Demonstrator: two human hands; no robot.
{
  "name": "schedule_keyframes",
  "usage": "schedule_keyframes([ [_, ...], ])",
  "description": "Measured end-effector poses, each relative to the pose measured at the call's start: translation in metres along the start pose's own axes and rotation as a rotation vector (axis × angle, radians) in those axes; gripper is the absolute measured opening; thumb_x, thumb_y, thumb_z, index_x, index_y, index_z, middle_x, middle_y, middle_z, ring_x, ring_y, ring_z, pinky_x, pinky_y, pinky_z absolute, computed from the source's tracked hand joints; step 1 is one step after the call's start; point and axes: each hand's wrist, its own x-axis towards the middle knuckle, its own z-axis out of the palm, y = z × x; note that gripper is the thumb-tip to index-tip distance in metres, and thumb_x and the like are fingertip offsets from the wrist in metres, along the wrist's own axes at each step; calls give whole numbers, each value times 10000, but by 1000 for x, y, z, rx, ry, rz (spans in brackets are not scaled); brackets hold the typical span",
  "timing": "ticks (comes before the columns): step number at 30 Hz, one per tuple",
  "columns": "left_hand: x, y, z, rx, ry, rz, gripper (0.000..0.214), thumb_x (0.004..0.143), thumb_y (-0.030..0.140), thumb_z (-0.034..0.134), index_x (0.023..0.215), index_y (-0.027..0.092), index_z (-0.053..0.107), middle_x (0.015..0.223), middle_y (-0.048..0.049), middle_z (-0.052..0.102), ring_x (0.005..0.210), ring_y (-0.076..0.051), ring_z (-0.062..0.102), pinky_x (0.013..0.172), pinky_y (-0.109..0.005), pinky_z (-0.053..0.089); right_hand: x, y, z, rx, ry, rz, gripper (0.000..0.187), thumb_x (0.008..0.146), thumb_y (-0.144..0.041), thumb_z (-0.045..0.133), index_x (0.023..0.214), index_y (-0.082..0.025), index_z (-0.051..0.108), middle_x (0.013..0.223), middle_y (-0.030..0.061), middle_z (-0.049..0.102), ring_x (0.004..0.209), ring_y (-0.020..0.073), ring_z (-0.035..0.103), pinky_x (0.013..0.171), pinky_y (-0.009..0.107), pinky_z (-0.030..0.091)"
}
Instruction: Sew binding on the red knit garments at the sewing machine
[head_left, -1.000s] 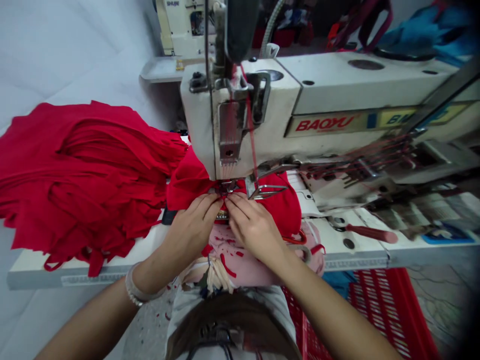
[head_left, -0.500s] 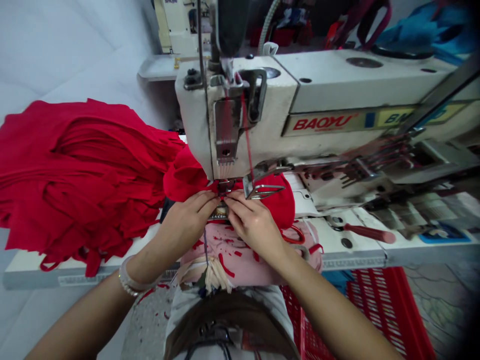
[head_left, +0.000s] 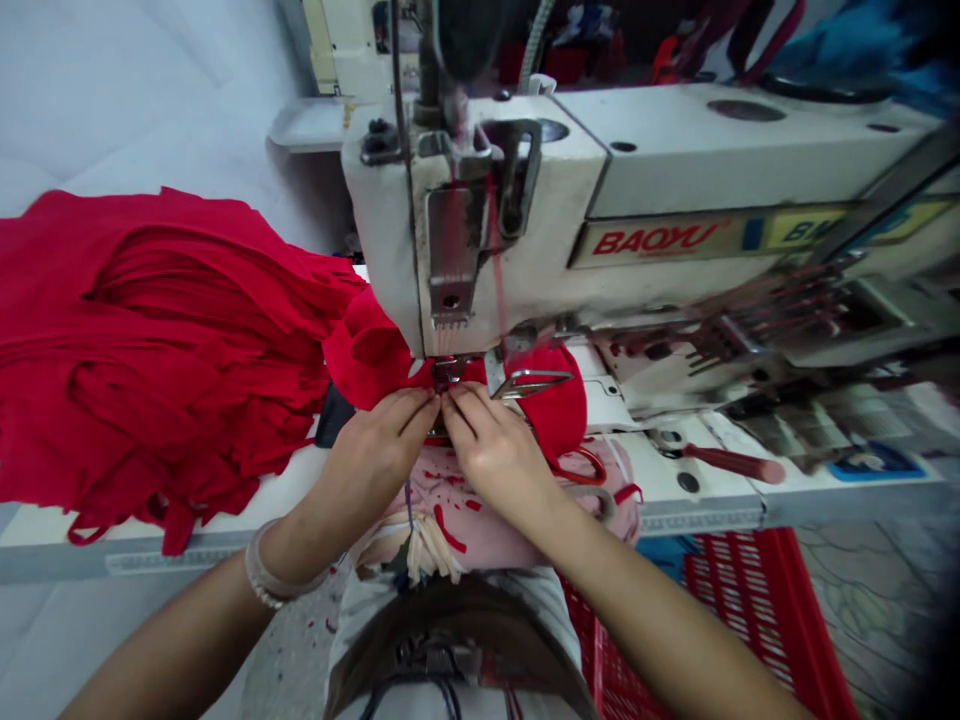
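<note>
A piece of red fabric (head_left: pixel 559 395) lies under the presser foot (head_left: pixel 448 370) of a white sewing machine (head_left: pixel 517 210), spreading out on both sides of it. My left hand (head_left: pixel 375 445) pinches the fabric's near edge just in front of the foot. Close beside it, fingertips nearly meeting, my right hand (head_left: pixel 491 445) grips the same edge with bent fingers. The exact fabric edge is mostly hidden beneath my fingers. Red threads run down to the needles, and the machine's thread parts look blurred.
A large heap of red fabric pieces (head_left: pixel 165 350) covers the table's left side. A pink cloth (head_left: pixel 480 525) with red scraps hangs at the front edge, with red-handled scissors (head_left: pixel 589 465) on it. To the right lies a red-handled screwdriver (head_left: pixel 735 464). Below stands a red crate (head_left: pixel 810 610).
Both hands stay close to the foot, holding the fabric. The view has shifted slightly, and the red fabric's near edge now shows less between my hands and the scissors.
</note>
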Motion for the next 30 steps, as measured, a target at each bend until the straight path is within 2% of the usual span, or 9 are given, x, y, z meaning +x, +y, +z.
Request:
schedule_keyframes([
  [5, -6, 7, 6, -126, 22, -207, 210, 940, 88, 465, 1120, 127, 565, 1135, -120, 619, 1048, -208, 611, 868, -316, 555, -8, 1, -4, 61, 77, -60, 252, 940, -84, 438, 1025, -81, 675, 1040, 151, 657, 1024, 237, 584, 853, 338, 536],
  [9, -26, -11, 12, -360, 322, -726, 453, 773, 415, 768, 1052, 150, 530, 1033, -107, 580, 969, -207, 597, 769, -300, 545, -38, 28, -17, 38, 223, 449, 274, 938, -292, 561, 1168, -147, 595, 1115, 153, 601, 1070, 281, 534, 897, 462, 483],
  [13, -40, -31, 9, -1027, 103, -1226, 569, 627, 616, 791, 823, 158, 516, 673, 14, 556, 533, -86, 499, 450, -171, 388, -57, 48, -32, 232, 187, 753, 264, 902, -456, 602, 846, -198, 584, 910, 71, 603, 896, 239, 570, 827, 438, 473],
  [17, -54, -35, -6, -1348, -2, -1444, 527, 544, 514, 873, 797, 144, 596, 628, 15, 615, 509, -99, 560, 462, -179, 444, -72, 43, -37, 760, 304, 1015, 348, 800, -423, 739, 939, -225, 490, 633, -67, 548, 527, 108, 500, 527, 241, 426],
  [19, -71, -36, -13, -1397, -48, -1517, 522, 496, 436, 911, 846, 136, 666, 653, -12, 664, 560, -137, 617, 496, -212, 500, -87, 40, -37, 1043, 170, 1115, 408, 730, -446, 793, 930, -214, 523, 569, -75, 547, 472, 104, 490, 462, 225, 408],
  [21, -91, -39, -19, -1405, 68, -1591, 521, 449, 395, 938, 849, 157, 703, 701, -19, 705, 622, -150, 644, 546, -231, 545, -105, 39, -41, 1260, -49, 1142, 369, 706, -458, 803, 850, -185, 601, 618, -19, 621, 511, 126, 552, 480, 252, 459],
  [23, -105, -45, -27, -1391, 356, -1625, 472, 476, 434, 935, 837, 224, 716, 803, 22, 742, 708, -137, 655, 606, -224, 567, -115, 40, -50, 1283, 37, 1167, 312, 713, -440, 798, 779, -181, 638, 730, 31, 679, 596, 158, 616, 538, 294, 513],
  [27, -83, -45, -42, -1419, 779, -1386, 211, 766, 575, 740, 848, 382, 709, 901, 165, 721, 739, -48, 583, 547, -89, 443, -81, 30, -62, 777, 723, 914, 125, 805, -272, 733, 857, -232, 627, 923, 42, 665, 805, 185, 637, 701, 351, 543],
  [30, -32, -25, -44, -1441, 728, -1010, 320, 806, 663, 641, 859, 353, 699, 806, 100, 673, 654, -54, 524, 436, -102, 327, -30, 10, -45, 411, 418, 236, 141, 866, -132, 635, 981, -212, 645, 944, 67, 676, 897, 201, 610, 759, 356, 520],
])
